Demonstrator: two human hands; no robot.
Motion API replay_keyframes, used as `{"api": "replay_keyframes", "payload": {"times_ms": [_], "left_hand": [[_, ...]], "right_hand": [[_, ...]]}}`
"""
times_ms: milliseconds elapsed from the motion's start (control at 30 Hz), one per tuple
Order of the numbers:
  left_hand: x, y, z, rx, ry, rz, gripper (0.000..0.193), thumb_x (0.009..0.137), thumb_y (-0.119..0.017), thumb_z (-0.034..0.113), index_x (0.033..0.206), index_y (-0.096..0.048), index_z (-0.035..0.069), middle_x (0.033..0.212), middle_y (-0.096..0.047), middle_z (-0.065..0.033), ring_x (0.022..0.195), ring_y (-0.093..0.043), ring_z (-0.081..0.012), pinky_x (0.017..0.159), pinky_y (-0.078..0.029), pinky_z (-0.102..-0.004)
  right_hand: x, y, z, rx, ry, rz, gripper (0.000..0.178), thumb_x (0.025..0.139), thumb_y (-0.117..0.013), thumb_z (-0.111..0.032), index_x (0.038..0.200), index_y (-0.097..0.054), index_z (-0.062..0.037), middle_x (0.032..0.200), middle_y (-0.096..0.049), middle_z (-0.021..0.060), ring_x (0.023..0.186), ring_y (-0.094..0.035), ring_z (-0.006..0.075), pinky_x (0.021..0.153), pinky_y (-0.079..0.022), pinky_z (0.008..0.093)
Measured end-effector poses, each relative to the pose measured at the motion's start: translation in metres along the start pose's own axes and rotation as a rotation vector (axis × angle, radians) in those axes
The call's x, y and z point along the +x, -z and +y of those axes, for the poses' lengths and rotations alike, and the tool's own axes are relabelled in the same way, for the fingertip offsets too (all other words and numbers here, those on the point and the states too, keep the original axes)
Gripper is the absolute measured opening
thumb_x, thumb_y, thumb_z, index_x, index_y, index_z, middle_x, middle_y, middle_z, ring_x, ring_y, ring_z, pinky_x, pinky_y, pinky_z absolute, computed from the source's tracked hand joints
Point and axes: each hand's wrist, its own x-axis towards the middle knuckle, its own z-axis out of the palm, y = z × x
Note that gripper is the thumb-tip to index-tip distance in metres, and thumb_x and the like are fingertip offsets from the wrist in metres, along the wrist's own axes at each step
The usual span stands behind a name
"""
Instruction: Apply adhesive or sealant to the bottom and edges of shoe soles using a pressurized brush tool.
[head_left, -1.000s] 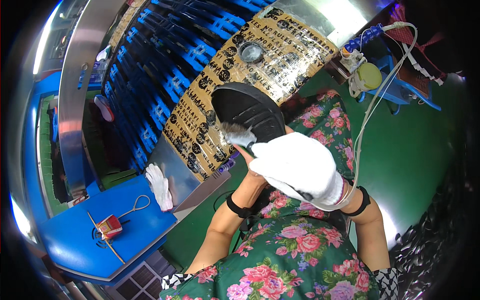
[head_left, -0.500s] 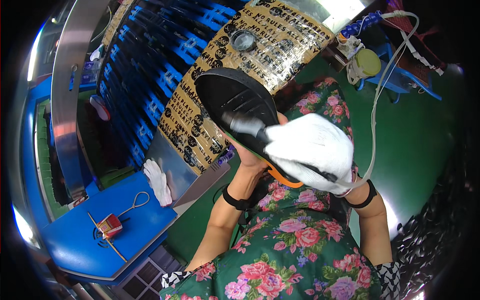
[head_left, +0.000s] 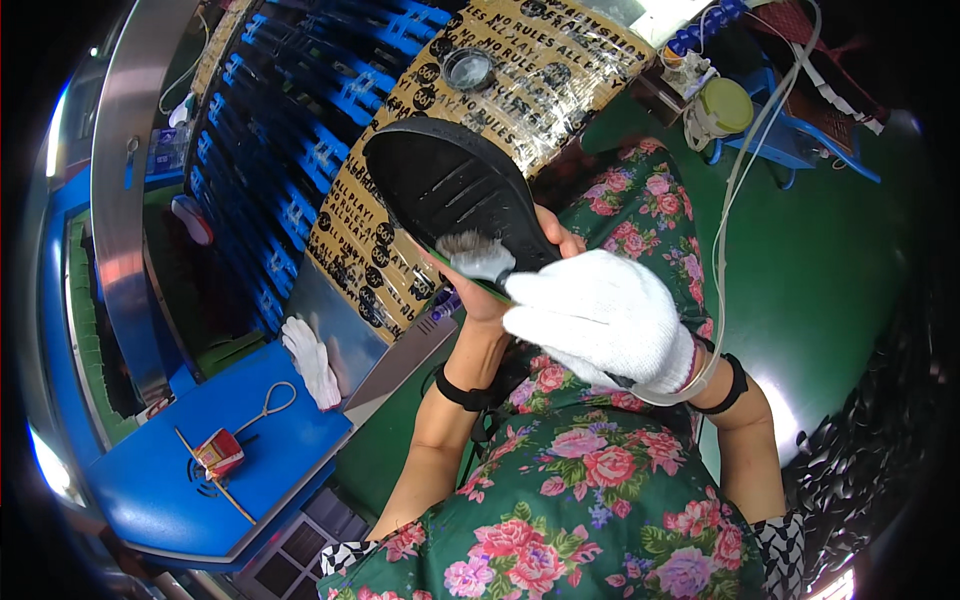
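Cupping a black sole [head_left: 450,185] round its lower half: bare left hand [head_left: 478,298]. Brush [head_left: 484,260] is pinched in the gloved right hand [head_left: 598,318].

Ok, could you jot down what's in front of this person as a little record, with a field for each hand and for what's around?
Left hand: bare, holding a black shoe sole from beneath
Right hand: white-gloved, holding a brush
Bristles: at the sole's edge; contact unclear
Work surface: covered in printed brown tape
On the tape: small round container
Blue table, left: spare white glove at its edge, small red item on top
Clothing: green floral apron
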Motion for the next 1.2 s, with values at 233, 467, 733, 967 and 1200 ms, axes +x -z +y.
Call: {"api": "replay_keyframes", "payload": {"times_ms": [233,467,733,967,1200], "left_hand": [[0.002,-0.002,0.016,-0.038,0.082,-0.023,0.093,0.069,-0.069,0.085,0.110,-0.054,0.002,0.100,-0.065,-0.0155,0.103,-0.062,-0.0300,0.093,-0.051,-0.0428],[0.004,-0.005,0.016,-0.046,0.009,0.094,0.117,0.065,-0.035,0.102,0.112,-0.057,-0.003,0.100,-0.067,-0.0182,0.097,-0.064,-0.0320,0.089,-0.053,-0.0455],[0.003,-0.011,0.014,0.011,-0.043,0.229,0.122,0.069,-0.017,0.103,0.126,-0.053,0.002,0.108,-0.064,-0.0174,0.092,-0.067,-0.0337,0.081,-0.058,-0.0496],[0.007,-0.014,0.017,0.038,-0.040,0.282,0.122,0.069,-0.017,0.103,0.127,-0.054,0.003,0.108,-0.064,-0.0165,0.092,-0.068,-0.0343,0.081,-0.058,-0.0506],[0.006,-0.009,0.017,-0.006,-0.068,0.201,0.124,0.068,-0.020,0.104,0.127,-0.053,0.000,0.108,-0.064,-0.0168,0.093,-0.067,-0.0349,0.082,-0.057,-0.0511]], "right_hand": [[0.006,0.017,-0.003,0.104,-0.200,0.066,0.028,0.076,-0.082,-0.005,0.103,-0.078,-0.0101,0.100,-0.075,0.0077,0.087,-0.070,0.0253,0.070,-0.056,0.0349],[0.002,0.012,-0.001,0.372,-0.330,0.110,0.024,0.074,-0.083,-0.003,0.097,-0.078,-0.0067,0.091,-0.075,0.0076,0.081,-0.070,0.0252,0.067,-0.055,0.0346],[-0.002,0.011,-0.008,0.139,-0.176,0.049,0.025,0.071,-0.081,-0.001,0.095,-0.077,-0.0064,0.101,-0.075,0.0127,0.086,-0.072,0.0278,0.075,-0.056,0.0356],[-0.001,0.020,0.000,0.190,-0.316,0.127,0.020,0.071,-0.079,0.004,0.089,-0.075,-0.0023,0.100,-0.075,0.0141,0.082,-0.071,0.0281,0.073,-0.056,0.0359],[-0.005,0.014,-0.009,0.221,-0.247,0.032,0.023,0.072,-0.079,0.002,0.094,-0.076,-0.0022,0.101,-0.075,0.0157,0.087,-0.071,0.0286,0.075,-0.056,0.0357]]}}
